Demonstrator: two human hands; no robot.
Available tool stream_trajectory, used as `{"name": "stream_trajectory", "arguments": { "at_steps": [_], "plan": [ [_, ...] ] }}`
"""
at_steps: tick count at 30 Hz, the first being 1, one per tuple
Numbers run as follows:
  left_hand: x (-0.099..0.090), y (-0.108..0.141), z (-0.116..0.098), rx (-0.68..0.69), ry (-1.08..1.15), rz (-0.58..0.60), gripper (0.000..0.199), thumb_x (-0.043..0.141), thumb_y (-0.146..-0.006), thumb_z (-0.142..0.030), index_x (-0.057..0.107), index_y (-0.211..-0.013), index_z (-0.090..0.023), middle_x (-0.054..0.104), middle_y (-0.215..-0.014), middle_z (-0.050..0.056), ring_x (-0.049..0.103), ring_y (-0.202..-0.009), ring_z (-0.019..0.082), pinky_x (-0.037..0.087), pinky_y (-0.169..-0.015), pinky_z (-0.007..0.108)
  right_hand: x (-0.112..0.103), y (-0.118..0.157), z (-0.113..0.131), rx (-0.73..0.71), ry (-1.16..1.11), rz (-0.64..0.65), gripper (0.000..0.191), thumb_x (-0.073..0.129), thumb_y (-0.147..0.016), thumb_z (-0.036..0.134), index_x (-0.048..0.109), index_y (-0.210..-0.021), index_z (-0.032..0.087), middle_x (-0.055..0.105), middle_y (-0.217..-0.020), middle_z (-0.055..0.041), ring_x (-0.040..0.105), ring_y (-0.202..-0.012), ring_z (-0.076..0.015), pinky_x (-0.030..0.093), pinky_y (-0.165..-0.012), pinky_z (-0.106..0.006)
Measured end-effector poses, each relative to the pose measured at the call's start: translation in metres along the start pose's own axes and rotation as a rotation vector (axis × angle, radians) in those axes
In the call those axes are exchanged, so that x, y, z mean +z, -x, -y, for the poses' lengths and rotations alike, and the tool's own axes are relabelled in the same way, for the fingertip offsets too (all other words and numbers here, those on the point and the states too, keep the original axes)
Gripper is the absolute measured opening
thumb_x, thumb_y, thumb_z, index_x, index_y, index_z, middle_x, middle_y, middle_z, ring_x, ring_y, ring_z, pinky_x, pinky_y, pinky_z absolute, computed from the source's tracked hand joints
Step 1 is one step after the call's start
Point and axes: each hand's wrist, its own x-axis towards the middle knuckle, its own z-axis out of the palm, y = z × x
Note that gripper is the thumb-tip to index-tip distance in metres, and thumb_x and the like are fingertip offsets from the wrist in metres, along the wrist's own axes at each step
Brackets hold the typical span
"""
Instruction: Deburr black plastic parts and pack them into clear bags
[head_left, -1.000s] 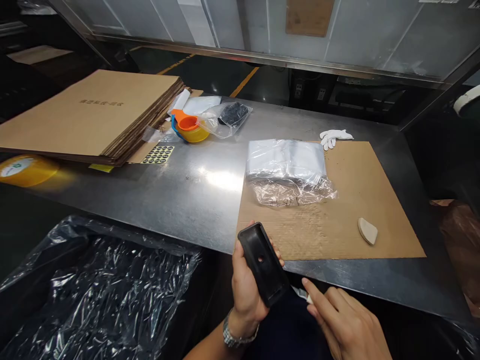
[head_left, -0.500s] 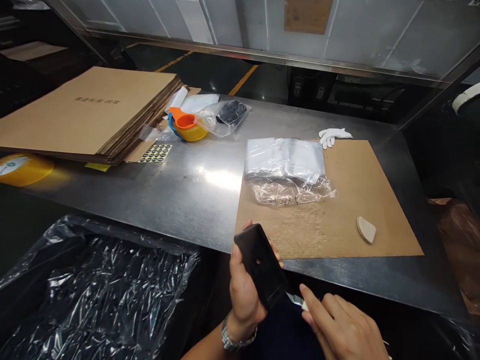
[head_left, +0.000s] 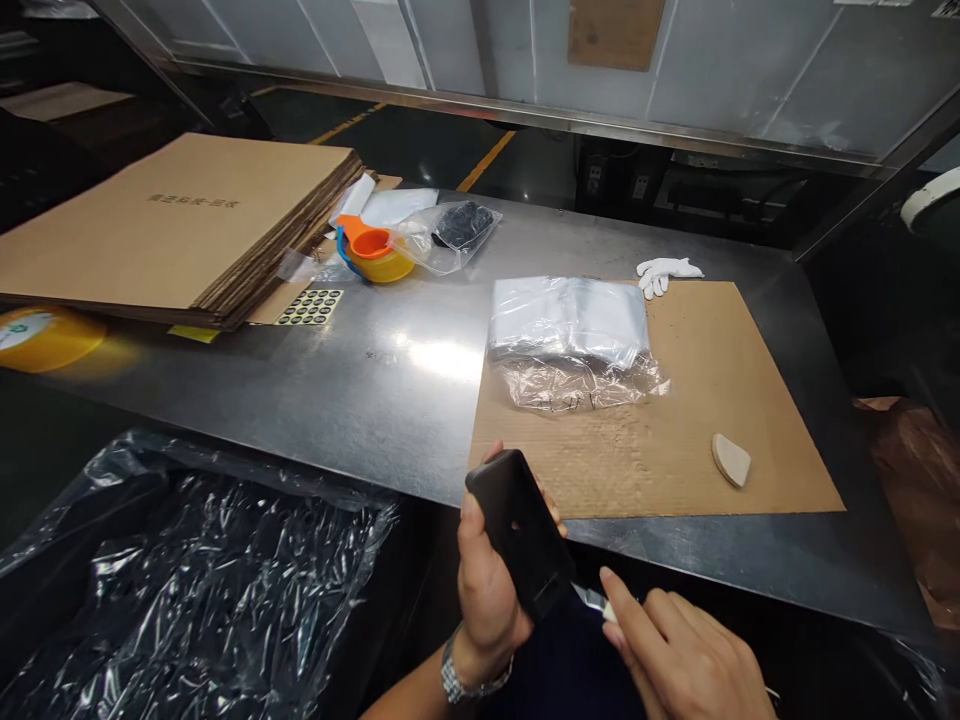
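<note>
My left hand (head_left: 484, 585), with a metal-band watch on the wrist, is closed around a black rectangular shell (head_left: 517, 530), shallow and hollow with a small hole in its middle. The shell is tilted towards me at the table's front edge. In my right hand (head_left: 682, 645) a small knife (head_left: 592, 598) with a pale handle is gripped, index finger stretched along it. Its thin shiny blade points at the shell's lower right edge; whether it touches there I cannot tell. Most of the handle is hidden by my fingers.
On a cardboard sheet (head_left: 772, 400) lie clear plastic bags (head_left: 570, 320) and a beige wedge-shaped block (head_left: 730, 460). A white glove (head_left: 667, 272), tape dispenser (head_left: 375, 250), sticker sheet (head_left: 311, 307) and cardboard stack (head_left: 180, 220) are farther back. A bin lined with black plastic (head_left: 202, 590) stands lower left.
The black shell and my left hand have shifted very slightly, with the shell's tilt a little different. Both hands keep their hold, and the knife stays by the shell's lower edge.
</note>
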Motion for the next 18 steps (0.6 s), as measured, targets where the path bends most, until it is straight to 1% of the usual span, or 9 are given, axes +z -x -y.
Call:
{"name": "stream_trajectory", "arguments": {
  "at_steps": [13,18],
  "plan": [
    [-0.0014,0.0005,0.0030,0.015,-0.011,0.017,0.048,0.039,-0.087,-0.048,0.040,-0.131,-0.029,0.062,-0.073,0.002,0.058,-0.058,0.015,0.051,-0.054,0.027,0.0033,0.0022,-0.0007,0.006,0.008,0.010,0.031,0.040,-0.094,0.027,0.059,-0.115,0.014,0.052,-0.057,0.0017,0.052,-0.048,-0.0094,0.036,-0.045,-0.022],
    [-0.0024,0.0016,0.0048,0.010,-0.044,-0.001,0.050,0.042,-0.086,-0.049,0.040,-0.132,-0.029,0.063,-0.076,0.003,0.058,-0.059,0.015,0.051,-0.054,0.027,0.0047,0.0040,-0.0003,0.008,0.041,0.002,0.031,0.039,-0.094,0.027,0.060,-0.114,0.014,0.051,-0.057,0.0019,0.051,-0.047,-0.0095,0.034,-0.045,-0.024]
  ]
}}
